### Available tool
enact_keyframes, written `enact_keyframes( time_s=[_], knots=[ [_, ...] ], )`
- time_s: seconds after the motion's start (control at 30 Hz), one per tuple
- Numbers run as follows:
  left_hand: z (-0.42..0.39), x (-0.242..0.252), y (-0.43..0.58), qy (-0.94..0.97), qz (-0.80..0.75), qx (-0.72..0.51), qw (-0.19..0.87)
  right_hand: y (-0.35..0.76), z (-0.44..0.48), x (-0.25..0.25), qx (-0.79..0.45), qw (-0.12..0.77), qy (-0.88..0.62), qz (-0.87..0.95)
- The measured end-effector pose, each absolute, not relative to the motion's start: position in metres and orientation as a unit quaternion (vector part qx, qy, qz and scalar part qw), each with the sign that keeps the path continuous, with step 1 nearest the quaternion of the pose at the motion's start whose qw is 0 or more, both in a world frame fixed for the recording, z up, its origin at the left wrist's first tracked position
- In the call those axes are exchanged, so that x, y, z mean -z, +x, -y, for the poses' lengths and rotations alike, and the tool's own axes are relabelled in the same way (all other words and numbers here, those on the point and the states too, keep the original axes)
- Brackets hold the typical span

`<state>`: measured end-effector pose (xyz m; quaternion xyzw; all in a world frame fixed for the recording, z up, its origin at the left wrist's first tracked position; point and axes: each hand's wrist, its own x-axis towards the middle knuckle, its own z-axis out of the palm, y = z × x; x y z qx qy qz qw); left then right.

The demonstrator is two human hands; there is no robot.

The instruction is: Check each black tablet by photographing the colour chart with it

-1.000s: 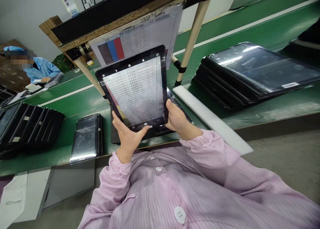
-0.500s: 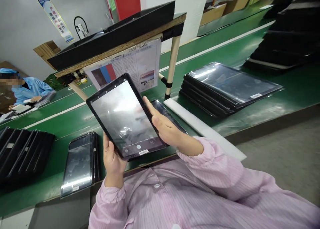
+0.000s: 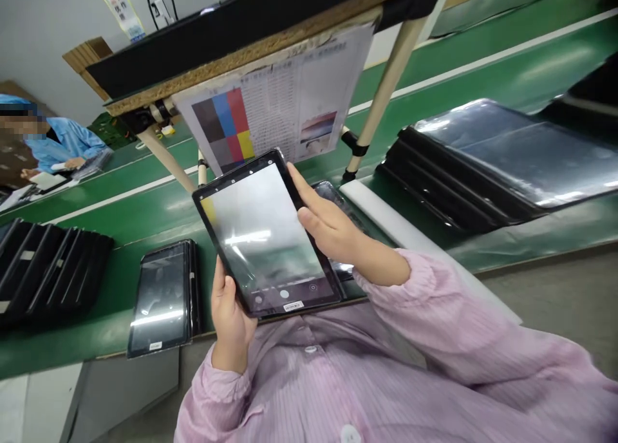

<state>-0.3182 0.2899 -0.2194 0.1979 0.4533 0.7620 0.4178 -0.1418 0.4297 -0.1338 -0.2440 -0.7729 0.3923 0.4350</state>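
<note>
A black tablet [image 3: 265, 237] with a lit, pale camera-like screen is held tilted between both hands. My left hand [image 3: 230, 314] grips its lower left edge, thumb at the frame. On the upper right edge lies my right hand [image 3: 333, 230], its fingers along the side and mostly behind the tablet. Below the shelf, a printed sheet [image 3: 275, 102] with colour blocks hangs beyond the tablet's top. Another dark tablet [image 3: 340, 201] lies on the bench, partly hidden by my right hand.
Tablets are stacked at the near left [image 3: 161, 301], far left [image 3: 48, 269] and right [image 3: 512, 147] of the green bench [image 3: 545, 237]. A white foam strip [image 3: 386, 217] lies right of centre. A shelf [image 3: 241, 63] stands ahead. A person in blue [image 3: 67, 140] sits at far left.
The shelf and sheet appear nearer and larger. The tablet, still in both hands, sits slightly further right in view, and a yellow patch now shows on its screen.
</note>
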Motion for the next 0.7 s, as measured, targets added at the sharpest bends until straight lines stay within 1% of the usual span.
enact_keyframes(
  time_s=[0.1,0.2,0.27,0.33,0.43,0.47,0.53,0.6,0.63,0.67,0.7],
  knots=[
    [-0.291,0.211,-0.337,0.159,-0.505,-0.727,0.437,-0.132,-0.439,0.150,-0.441,0.443,-0.294,0.723],
    [-0.298,0.216,-0.364,0.149,-0.579,-0.683,0.421,-0.107,-0.451,0.164,-0.427,0.445,-0.412,0.671],
    [-0.305,0.227,-0.379,0.177,-0.631,-0.646,0.391,-0.086,-0.456,0.171,-0.386,0.410,-0.503,0.655],
    [-0.311,0.238,-0.390,0.209,-0.672,-0.611,0.361,-0.066,-0.458,0.178,-0.344,0.355,-0.573,0.654],
    [-0.314,0.241,-0.396,0.230,-0.717,-0.586,0.300,-0.041,-0.455,0.192,-0.314,0.287,-0.621,0.658],
    [-0.314,0.238,-0.394,0.239,-0.733,-0.580,0.263,-0.035,-0.453,0.197,-0.311,0.272,-0.629,0.658],
    [-0.313,0.228,-0.380,0.311,-0.763,-0.544,0.160,-0.025,-0.450,0.208,-0.314,0.248,-0.639,0.657],
    [-0.313,0.220,-0.353,0.452,-0.755,-0.468,0.087,-0.020,-0.447,0.217,-0.329,0.227,-0.636,0.660],
    [-0.315,0.217,-0.335,0.528,-0.733,-0.421,0.082,-0.019,-0.447,0.219,-0.333,0.219,-0.632,0.664],
    [-0.317,0.217,-0.317,0.589,-0.705,-0.380,0.109,-0.020,-0.446,0.221,-0.332,0.210,-0.629,0.671],
    [-0.321,0.218,-0.298,0.623,-0.680,-0.352,0.160,-0.021,-0.445,0.221,-0.324,0.198,-0.626,0.681]
  ],
)
